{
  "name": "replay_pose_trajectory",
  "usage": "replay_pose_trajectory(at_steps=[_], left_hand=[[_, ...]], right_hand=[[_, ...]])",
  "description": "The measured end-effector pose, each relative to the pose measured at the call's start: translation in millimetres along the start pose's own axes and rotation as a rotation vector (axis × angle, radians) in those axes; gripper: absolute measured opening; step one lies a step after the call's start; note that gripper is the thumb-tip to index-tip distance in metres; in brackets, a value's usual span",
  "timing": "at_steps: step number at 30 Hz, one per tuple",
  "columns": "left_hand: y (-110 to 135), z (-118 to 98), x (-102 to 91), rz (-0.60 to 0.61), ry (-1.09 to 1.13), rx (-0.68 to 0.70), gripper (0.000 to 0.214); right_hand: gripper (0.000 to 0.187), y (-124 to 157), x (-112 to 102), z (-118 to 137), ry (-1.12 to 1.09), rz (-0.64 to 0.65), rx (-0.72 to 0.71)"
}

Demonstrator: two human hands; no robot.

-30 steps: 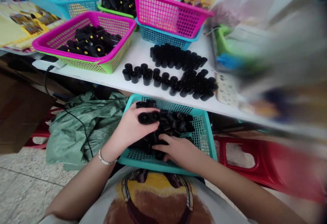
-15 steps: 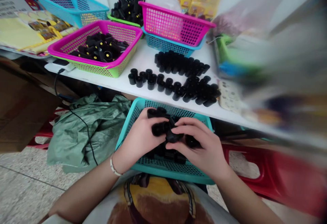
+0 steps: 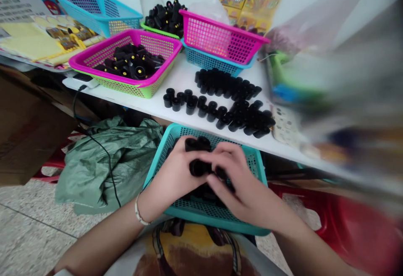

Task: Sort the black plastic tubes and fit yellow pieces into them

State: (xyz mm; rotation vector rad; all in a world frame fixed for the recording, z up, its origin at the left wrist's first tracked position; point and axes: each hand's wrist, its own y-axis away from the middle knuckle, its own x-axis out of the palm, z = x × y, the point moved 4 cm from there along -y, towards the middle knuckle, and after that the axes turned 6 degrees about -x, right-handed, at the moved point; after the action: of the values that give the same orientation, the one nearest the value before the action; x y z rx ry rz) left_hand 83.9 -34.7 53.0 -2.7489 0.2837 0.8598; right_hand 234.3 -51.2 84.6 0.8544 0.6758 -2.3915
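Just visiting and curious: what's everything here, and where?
Table: one, white, across the middle
Standing cylinders: many, black, on it
Nested baskets: two, magenta over green, table left
Pieces: many, black and yellow, inside those
Stacked baskets: two, magenta over blue, table back
Basket: one, light blue, back left
Filled basket: one, green, table back
Boxes: several, yellow, back
Sheets: several, yellow, left
Carton: one, brown, left
Sack: one, green, floor left
Cable: one, black, across sack
Plastic parts: at least two, red, both sides
Low basket: one, teal, below table edge
Held cylinders: several, black, over it
Blurred things: uncountable, mixed, right edge
Left grip: one, bare, holding cylinders
Right grip: one, bare, against them
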Motion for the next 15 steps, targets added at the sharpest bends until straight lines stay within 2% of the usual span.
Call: replay_pose_trajectory(at_steps=[3, 5, 10, 15], left_hand=[[3, -3, -1.3, 0.020, 0.052, 0.002, 0.038], [3, -7, 0.1, 0.062, 0.080, 0.015, 0.039], [1, -16, 3.2, 0.131, 0.132, 0.045, 0.039], [-1, -16, -0.5, 0.157, 0.161, 0.048, 0.042]], right_hand=[[0.038, -2, -23, -11, -0.184, -0.334, 0.056], [0.037, -6, -30, -19, -0.205, -0.416, 0.082], [0.044, -17, -22, -23, -0.067, -0.257, -0.010], [0.047, -17, -15, -30, -0.155, -0.199, -0.025]])
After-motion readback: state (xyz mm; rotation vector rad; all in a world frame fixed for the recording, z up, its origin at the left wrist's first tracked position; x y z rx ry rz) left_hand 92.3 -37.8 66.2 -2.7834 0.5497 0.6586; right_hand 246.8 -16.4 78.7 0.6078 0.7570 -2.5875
